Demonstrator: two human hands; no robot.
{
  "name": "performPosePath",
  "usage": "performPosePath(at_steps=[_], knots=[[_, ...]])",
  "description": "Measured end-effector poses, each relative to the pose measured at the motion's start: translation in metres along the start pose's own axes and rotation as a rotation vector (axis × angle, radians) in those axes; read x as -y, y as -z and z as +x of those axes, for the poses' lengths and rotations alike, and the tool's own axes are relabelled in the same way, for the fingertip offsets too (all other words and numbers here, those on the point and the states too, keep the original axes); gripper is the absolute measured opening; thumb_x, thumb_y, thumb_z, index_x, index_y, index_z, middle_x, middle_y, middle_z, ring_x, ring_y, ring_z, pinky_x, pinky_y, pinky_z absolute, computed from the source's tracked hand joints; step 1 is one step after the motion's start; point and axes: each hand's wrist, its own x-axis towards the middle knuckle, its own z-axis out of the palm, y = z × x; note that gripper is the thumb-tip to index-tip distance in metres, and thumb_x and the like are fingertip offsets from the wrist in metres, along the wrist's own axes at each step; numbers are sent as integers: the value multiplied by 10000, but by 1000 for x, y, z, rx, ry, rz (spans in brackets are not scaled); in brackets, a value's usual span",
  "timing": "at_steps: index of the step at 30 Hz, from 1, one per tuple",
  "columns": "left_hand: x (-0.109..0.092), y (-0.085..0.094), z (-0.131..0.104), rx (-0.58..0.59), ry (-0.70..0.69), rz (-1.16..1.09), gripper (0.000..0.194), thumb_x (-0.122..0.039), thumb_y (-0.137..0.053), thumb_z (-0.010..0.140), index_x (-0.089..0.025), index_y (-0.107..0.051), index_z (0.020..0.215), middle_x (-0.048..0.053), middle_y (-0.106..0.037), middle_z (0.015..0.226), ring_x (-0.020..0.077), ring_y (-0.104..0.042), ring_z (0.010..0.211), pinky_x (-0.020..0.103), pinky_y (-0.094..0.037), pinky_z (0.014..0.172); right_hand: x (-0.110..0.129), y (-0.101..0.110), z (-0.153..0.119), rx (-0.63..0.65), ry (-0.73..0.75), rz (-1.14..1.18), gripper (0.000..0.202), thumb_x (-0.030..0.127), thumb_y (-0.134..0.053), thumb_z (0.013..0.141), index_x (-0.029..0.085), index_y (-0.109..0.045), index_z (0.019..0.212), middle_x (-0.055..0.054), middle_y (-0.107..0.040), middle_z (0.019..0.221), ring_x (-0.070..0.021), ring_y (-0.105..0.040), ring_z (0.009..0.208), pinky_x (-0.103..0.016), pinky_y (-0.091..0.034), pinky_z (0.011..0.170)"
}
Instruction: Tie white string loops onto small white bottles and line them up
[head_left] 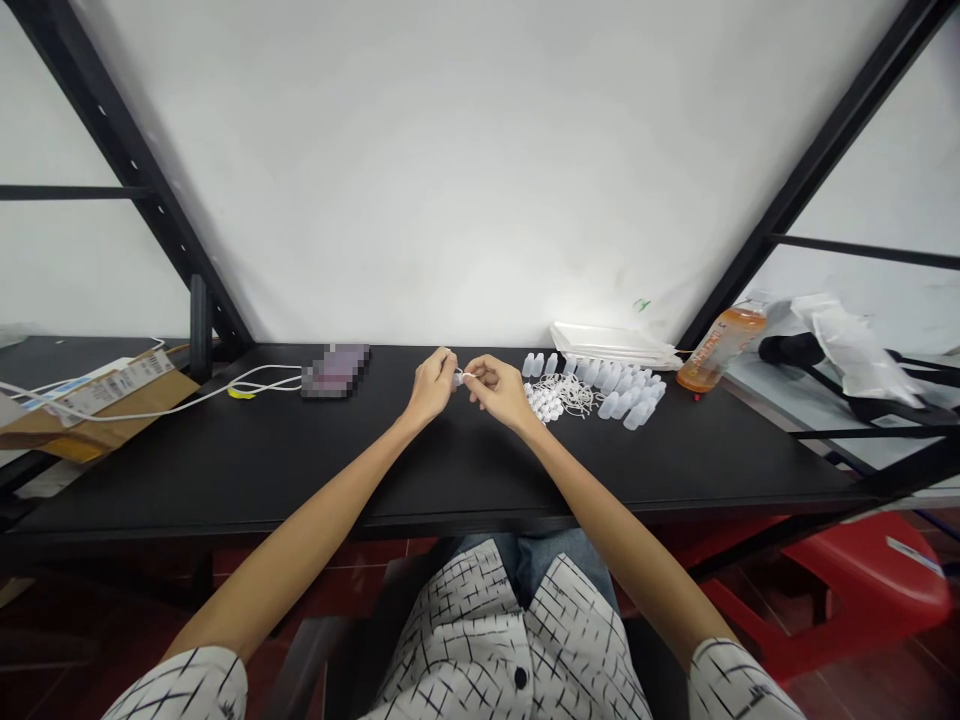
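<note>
Above the middle of the black table, my left hand [431,386] is closed on a small whitish translucent plastic piece [457,379], mostly hidden by the fingers. My right hand [497,390] meets it from the right, thumb and forefinger pinching a thin white cord [468,375] at that piece. Just right of my right hand lies a tangle of white cords [574,396], beside a cluster of small white parts [546,404]. Several small translucent plastic bottle-shaped pieces [611,376] lie in rows behind and to the right of the cords.
A stack of clear plastic bags [611,343] lies against the wall. An orange drink bottle [721,348] leans at the right. On the left are a pixelated phone-like object [335,371], a white cable [255,370] and a cardboard package [112,400]. Black frame bars [832,150] flank the table.
</note>
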Motion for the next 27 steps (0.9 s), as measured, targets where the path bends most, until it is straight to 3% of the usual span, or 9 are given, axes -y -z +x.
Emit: performPosePath(at_steps=[5, 14, 22, 27], knots=[[-3, 2, 0, -7, 20, -24, 255, -340, -418, 921, -206, -444, 705, -41, -471, 588, 114, -462, 472, 237, -380, 507, -1, 0, 1, 31, -59, 71, 256, 423, -613, 836, 171, -637, 872, 6, -620, 611, -121, -571, 477, -236, -471, 450], [3, -1, -2, 25, -47, 94, 238, -351, -410, 945, -214, -475, 761, -31, -487, 591, 142, -507, 539, 241, -401, 537, -3, 2, 0, 71, -74, -223, 490, 502, -406, 979, 206, -478, 595, 24, -522, 453, -113, -515, 454, -236, -397, 544], [5, -6, 1, 32, 46, -132, 286, -389, -437, 918, -205, -446, 699, -35, -441, 582, 112, -446, 511, 201, -383, 461, 7, 3, -3, 25, 96, -388, 295, 354, -447, 973, 207, -547, 737, 26, -558, 580, -128, -527, 573, -236, -350, 602], [1, -6, -3, 49, 55, -137, 280, -393, -446, 908, -199, -454, 707, -23, -459, 627, 107, -451, 527, 191, -397, 445, 6, 3, -2, 51, 58, -496, 400, 353, -408, 1000, 206, -473, 634, 8, -544, 562, -132, -512, 564, -246, -321, 598]])
